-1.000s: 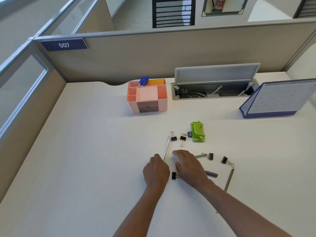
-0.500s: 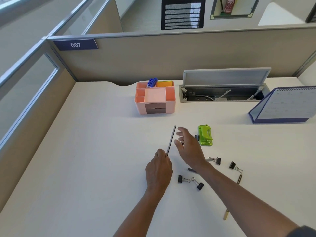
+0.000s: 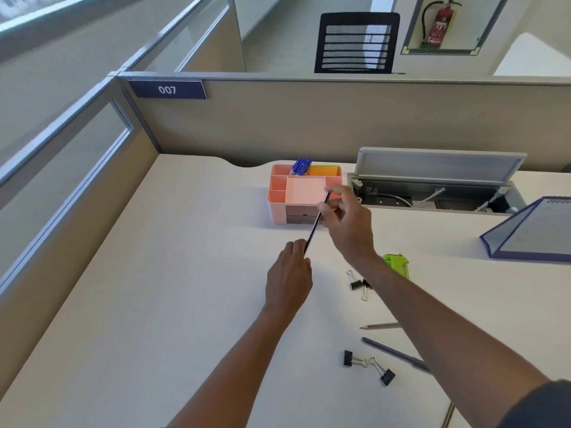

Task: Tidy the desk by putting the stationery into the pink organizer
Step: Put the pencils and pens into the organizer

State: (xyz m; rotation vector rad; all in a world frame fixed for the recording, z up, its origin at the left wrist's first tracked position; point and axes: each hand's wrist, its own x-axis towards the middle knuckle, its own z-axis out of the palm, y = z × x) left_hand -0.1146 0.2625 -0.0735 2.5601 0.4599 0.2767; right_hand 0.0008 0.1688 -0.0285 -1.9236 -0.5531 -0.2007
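Both hands have risen off the tabletop (image 3: 160, 273) toward the pink organizer (image 3: 278, 208). Left hand (image 3: 289, 281) pinches the lower end of a thin dark pencil (image 3: 315, 228); right hand (image 3: 349, 225) pinches its upper end, over the organizer's front edge. Likely a hand-over before dropping it in. Still loose: black binder clips (image 3: 355, 284), a grey pencil (image 3: 381, 326), a glossy green stapler (image 3: 398, 265). Organizer: smooth plastic, square compartments, blue pens (image 3: 299, 166) upright.

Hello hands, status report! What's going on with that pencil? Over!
Left hand and right hand both hold pencil. Pencil raised, tilted, tip toward organizer. Nothing blocking. Clips on desk.
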